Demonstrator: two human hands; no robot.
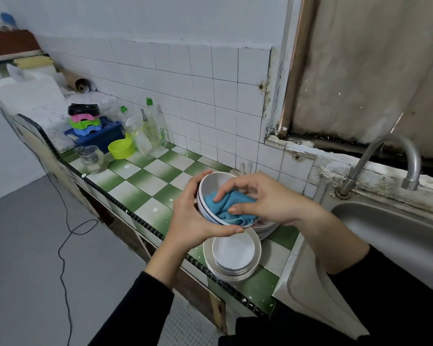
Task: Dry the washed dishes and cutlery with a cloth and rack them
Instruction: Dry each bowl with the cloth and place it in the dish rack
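— Where was the bowl (211, 183)?
— Mid-frame, tilted above the stack (235, 253). Your left hand (190, 216) curled round its rim and underside; your right hand (265, 198) pinched the cloth (231, 208) inside.
— How would it handle?
— Probably slick, rigid and breakable, so rim-and-base suited it. The cloth looked soft.

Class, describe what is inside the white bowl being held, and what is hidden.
A blue cloth sits inside the white bowl, pinched by the right hand. The left hand holds the bowl. Its bottom is covered by the cloth.

glass jar (93, 159) beside a lime-green scoop (121, 149); soap bottles (156, 131) behind (green caps); black cable (59, 252) on floor.
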